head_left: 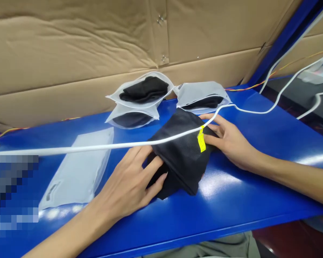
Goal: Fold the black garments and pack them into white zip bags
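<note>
A black piece of fabric [183, 150], loosely folded, lies on the blue table [231, 211] between my hands. My left hand [134, 179] grips its left edge, some fingers tucked at the folds. On the other side my right hand [228, 141] holds the right edge, with part of the fingers behind the cloth. A white cable [118, 146] runs across the view in front of the fabric, and a yellow tag [201, 140] hangs from it. To the left of my left hand lies a flat frosted zip bag [75, 168].
Toward the back stand open frosted bags with black cloth inside: an upper one [113, 96], a lower one [114, 116] and one on the right [201, 91]. Brown cardboard [83, 46] covers the back wall. Thin red and yellow wires [247, 87] run along the table's rear edge.
</note>
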Motion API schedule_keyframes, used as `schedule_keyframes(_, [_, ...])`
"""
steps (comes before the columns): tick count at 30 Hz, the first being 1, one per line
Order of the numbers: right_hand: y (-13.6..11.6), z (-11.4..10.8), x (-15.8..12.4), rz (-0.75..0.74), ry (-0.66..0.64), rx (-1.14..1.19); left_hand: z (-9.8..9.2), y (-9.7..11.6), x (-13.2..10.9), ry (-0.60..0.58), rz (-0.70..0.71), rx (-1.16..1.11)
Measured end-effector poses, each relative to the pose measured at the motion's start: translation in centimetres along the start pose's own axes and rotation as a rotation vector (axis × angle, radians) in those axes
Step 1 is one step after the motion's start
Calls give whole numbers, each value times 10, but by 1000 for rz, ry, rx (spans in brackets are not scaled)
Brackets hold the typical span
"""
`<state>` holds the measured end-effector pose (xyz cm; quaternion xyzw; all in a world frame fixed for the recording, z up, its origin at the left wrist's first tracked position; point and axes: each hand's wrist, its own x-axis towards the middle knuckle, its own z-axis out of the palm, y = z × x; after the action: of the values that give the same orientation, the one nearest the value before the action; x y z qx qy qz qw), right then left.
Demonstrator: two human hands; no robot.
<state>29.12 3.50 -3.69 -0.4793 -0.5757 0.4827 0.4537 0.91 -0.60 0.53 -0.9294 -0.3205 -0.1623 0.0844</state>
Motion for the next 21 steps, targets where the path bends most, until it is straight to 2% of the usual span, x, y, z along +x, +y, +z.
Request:
schedule_keyframes(3, [4,-7,5,-313,93,-409,-2,3,1,63,1,13])
schedule_keyframes(6, [-2,-9,1,-476,120,-559,-4,5,2,40,66,-70])
schedule_keyframes(7, [-5,-7,-2,-569,77,-590,-5,6,3,20,94,-108])
schedule_keyframes(9, [-10,-4,-10,-749,-109,-613,-4,6,3,-12,137,-165])
schedule_keyframes(11, [-12,1,-18,-868,-284,-657,-3,5,4,-28,152,-193])
schedule_keyframes(13, [-12,6,-24,-878,-336,-770,-1,4,4,-53,164,-213])
schedule_keyframes(15, [-11,9,-27,-870,-309,-877,1,3,4,-77,182,-216])
schedule_keyframes(17, [-11,11,-28,-834,-261,-872,2,2,2,-98,194,-205])
schedule_keyframes(19, [-14,11,-25,-720,-178,-766,4,1,1,-118,193,-188])
schedule_keyframes(21, [-18,8,-20,-501,-106,-622,4,0,0,-145,190,-176])
